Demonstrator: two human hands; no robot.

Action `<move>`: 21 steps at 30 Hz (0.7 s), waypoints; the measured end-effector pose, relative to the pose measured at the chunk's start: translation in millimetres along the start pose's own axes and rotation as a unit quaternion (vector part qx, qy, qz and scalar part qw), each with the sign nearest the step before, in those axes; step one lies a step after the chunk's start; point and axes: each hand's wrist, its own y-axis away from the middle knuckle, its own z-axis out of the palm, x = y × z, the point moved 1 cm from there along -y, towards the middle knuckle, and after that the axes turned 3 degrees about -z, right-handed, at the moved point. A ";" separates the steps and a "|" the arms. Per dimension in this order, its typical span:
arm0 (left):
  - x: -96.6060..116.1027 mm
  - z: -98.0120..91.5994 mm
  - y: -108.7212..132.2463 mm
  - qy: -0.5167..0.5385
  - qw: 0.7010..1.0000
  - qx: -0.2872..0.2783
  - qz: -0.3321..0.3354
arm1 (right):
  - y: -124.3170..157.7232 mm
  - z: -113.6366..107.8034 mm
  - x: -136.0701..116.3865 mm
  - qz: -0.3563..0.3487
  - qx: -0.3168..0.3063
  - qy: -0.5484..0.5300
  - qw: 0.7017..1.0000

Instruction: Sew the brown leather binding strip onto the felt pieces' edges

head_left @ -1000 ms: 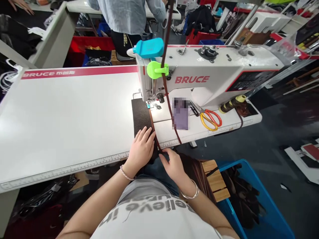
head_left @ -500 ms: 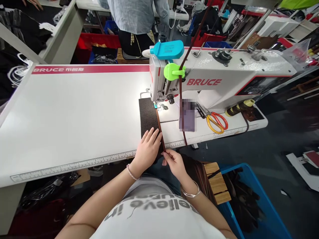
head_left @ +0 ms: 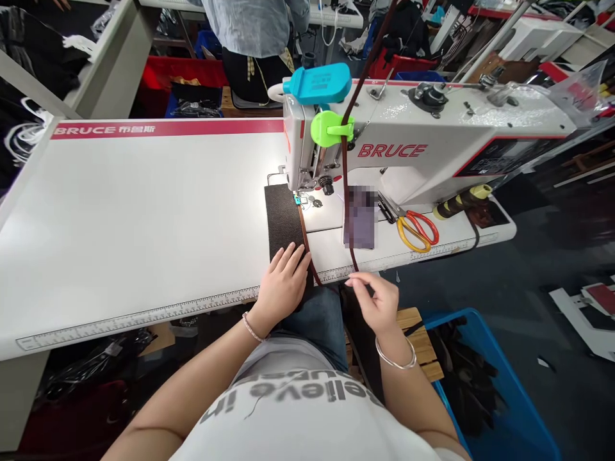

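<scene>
L hand (head_left: 283, 282) lies open & flat, fingers spread, pressing on near end of a dark felt-like strip (head_left: 281, 221) w/ a rough surface. Strip sits on the table, running far to near, its far end under the presser foot (head_left: 303, 192) of a white BRUCE sewing mach. (head_left: 413, 150). Thin brown strap (head_left: 303, 234) runs along strip's right edge from the foot down past L hand's fingertips.

R hand (head_left: 377, 304) is up off the table, just past its near edge, to the right of L hand, half-curled, thumb & index close together. Its fingertips (head_left: 353, 280) are just beside low end of a 2nd, long brown strap (head_left: 344, 173); can't tell if they've got it. That strap drops from high up past a lime-green clip (head_left: 329, 128) on the mach. head, then passes in front of a pixelated purple patch (head_left: 359, 224).

Right of that on the table: scissors w/ red & yellow handles (head_left: 416, 230), & a wound brown-and-yellow roll (head_left: 461, 205) further right. Teal plastic piece (head_left: 317, 83) sits atop mach. Ruler strip (head_left: 139, 317) runs along table's (head_left: 144, 218) near edge.

Near right, wood stool (head_left: 418, 333) & blue crate (head_left: 500, 410) holding dark pieces. Far side, a co-worker in a pale blue shirt (head_left: 254, 25) stands w/ back turned, red bin (head_left: 192, 73) to the left.
</scene>
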 end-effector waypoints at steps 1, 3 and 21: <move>0.1 0.3 0.2 -0.002 1.000 0.002 0.000 | -4.3 -5.6 2.8 -0.006 0.026 0.010 1.000; -0.1 1.1 1.1 -0.006 1.000 0.004 0.000 | -15.9 -13.6 11.6 -0.014 0.074 0.041 0.996; 0.1 9.6 4.6 -0.039 0.998 0.045 0.011 | -111.7 -10.6 99.1 -0.048 0.098 0.098 0.989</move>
